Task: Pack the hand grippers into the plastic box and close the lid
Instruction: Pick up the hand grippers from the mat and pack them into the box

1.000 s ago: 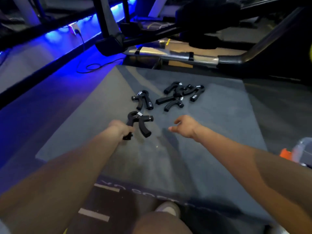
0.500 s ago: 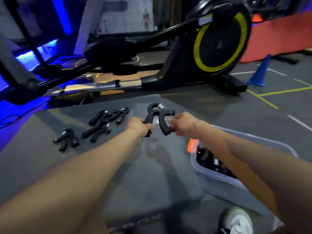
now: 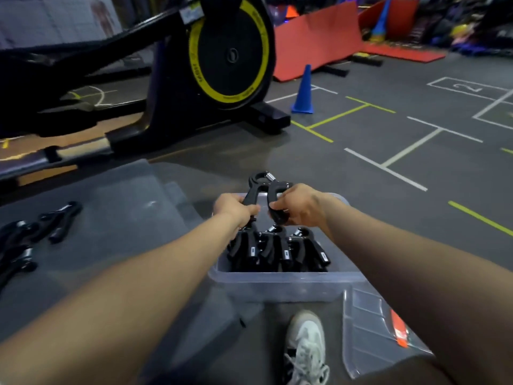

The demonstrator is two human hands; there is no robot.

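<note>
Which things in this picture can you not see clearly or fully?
- Head view: the floor of the plastic box is hidden by the packed grippers.
- The loose grippers on the mat are blurred and cut by the left edge, so their count is unclear.
- The lower handles of the held gripper are covered by the left hand and right hand.
- The lid is partly behind the right arm.

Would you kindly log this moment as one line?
both hands hold gripper | over box | lid off
</note>
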